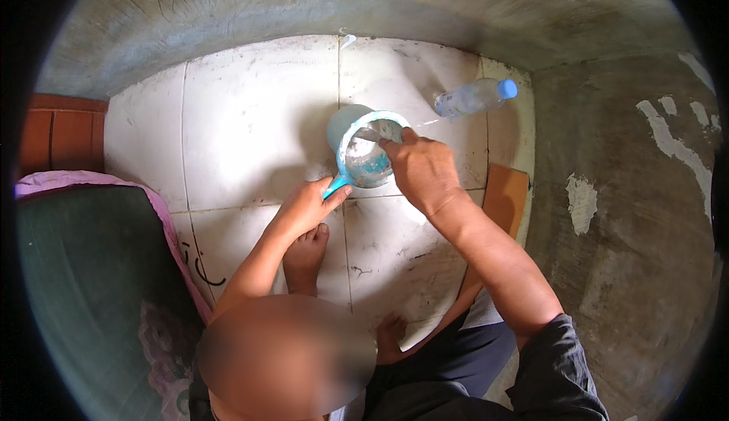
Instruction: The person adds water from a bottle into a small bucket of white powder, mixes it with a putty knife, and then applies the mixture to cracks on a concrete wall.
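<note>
The left hand (pixel 307 207) closes around the turquoise handle of a small plastic scoop (pixel 367 151), thumb on top and fingers curled beneath, so its grip holds the handle fast; held this way the scoop sits level on the white tiled floor (pixel 250 125) with its open mouth up, steadied against whatever the other hand does inside it. The right hand (pixel 422 170) comes over the far rim with its fingers (pixel 389 145) dipped into the bowl; its grip looks narrow, pinched or pressed on something pale inside, though what it holds, if anything, cannot be made out. The scoop lies near the middle of the tiles, just ahead of a bare foot (pixel 305 258), close enough for both arms to work with elbows bent.

A clear plastic bottle (pixel 472 97) with a blue cap lies on its side beyond the scoop to the right, apart from it and near the tile edge; a flat brown board (pixel 505 197) rests at the right edge of the tiles beside the right forearm. A rough concrete wall (pixel 342 3) curves round the far and right sides, closing in that corner; the open room lies to the left, across bare tiles, until a green cushion with a pink border (pixel 91 269) and a strip of red-brown tiles (pixel 61 136) at the left edge.
</note>
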{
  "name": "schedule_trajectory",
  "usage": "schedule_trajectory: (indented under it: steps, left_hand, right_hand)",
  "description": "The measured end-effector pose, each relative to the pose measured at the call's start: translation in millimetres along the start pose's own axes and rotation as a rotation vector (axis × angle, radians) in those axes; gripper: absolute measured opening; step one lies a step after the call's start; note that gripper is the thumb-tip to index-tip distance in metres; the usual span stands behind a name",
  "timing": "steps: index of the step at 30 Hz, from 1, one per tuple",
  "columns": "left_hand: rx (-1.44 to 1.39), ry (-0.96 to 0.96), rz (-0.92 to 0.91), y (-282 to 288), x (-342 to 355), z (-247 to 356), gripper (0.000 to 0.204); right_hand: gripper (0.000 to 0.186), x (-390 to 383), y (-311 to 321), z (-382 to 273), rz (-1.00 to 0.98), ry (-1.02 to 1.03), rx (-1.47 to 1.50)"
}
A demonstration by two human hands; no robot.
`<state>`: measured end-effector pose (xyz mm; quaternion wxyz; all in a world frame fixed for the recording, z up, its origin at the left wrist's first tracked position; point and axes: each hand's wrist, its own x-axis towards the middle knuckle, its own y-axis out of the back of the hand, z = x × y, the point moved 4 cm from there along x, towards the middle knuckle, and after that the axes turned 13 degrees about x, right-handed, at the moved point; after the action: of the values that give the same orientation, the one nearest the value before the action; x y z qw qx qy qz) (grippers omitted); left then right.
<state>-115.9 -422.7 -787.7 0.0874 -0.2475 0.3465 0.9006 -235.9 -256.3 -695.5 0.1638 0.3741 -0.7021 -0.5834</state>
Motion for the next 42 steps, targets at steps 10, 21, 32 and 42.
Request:
schedule_trajectory:
  steps: [10,21,32,42]
  left_hand:
    - [-0.047,-0.011,0.099,0.2,2.2,-8.3,0.046]
    - [-0.049,-0.026,0.044,-11.2,0.0,-12.9,0.044]
    - [0.003,0.014,0.061,-0.2,-0.9,-3.6,0.043]
    - [-0.009,-0.031,0.029,-8.4,-1.8,-2.5,0.042]
  right_hand:
    - [0.031,-15.7,-22.6,-7.2,-0.310,-0.018,0.023]
    - [0.021,-0.2,2.9,19.7,-0.081,-0.095,0.276]
    - [0.037,-29.3,-31.1,-15.2,-0.252,0.013,0.000]
    - [0.023,-8.4,-6.9,0.7,-0.076,-0.055,0.228]
